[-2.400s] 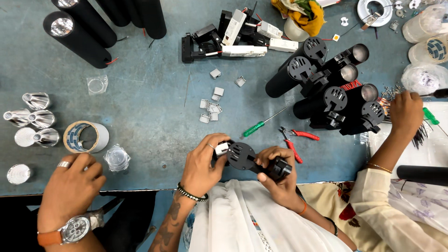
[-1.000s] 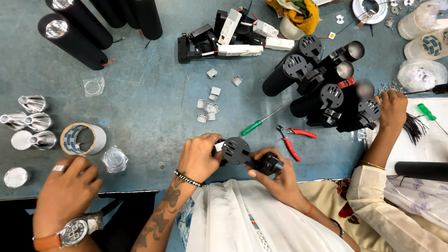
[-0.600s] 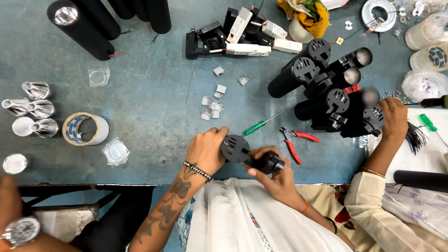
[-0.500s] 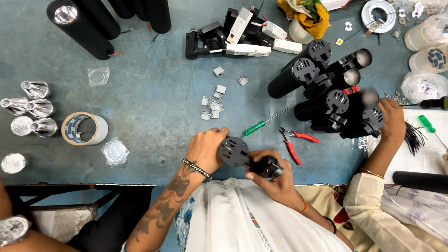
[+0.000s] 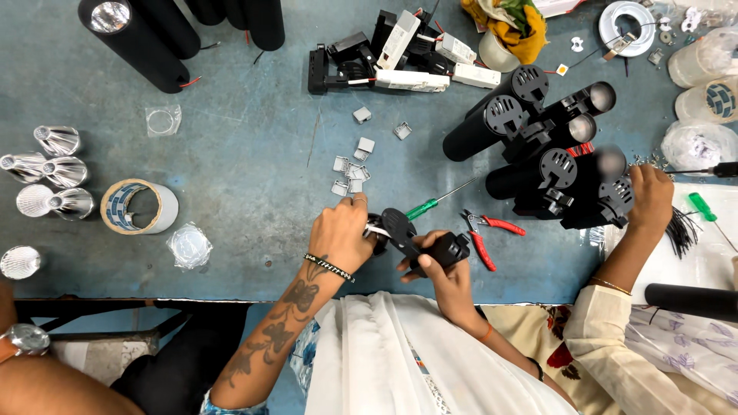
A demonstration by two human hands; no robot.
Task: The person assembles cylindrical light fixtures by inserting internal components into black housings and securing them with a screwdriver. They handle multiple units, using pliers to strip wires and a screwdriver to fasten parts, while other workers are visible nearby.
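My left hand [image 5: 343,233] and my right hand [image 5: 443,270] hold one black lamp fitting [image 5: 411,240] just above the table's near edge. The left hand pinches its round finned end, where white wires show. My right hand grips the boxy black bracket end. A green-handled screwdriver [image 5: 430,203] and red-handled pliers [image 5: 484,236] lie just beyond the fitting.
A pile of black cylindrical lamp bodies [image 5: 542,146] lies at right, with another person's hand [image 5: 650,197] on it. Small metal squares [image 5: 352,170] sit mid-table. A tape roll [image 5: 138,207], silver reflectors [image 5: 48,173] and tall black tubes [image 5: 146,42] are at left. Black and white driver boxes [image 5: 400,54] lie far.
The person at left pulled their hand off the table; only a wrist with a watch stays at the bottom-left corner. My hands keep turning the black fitting.
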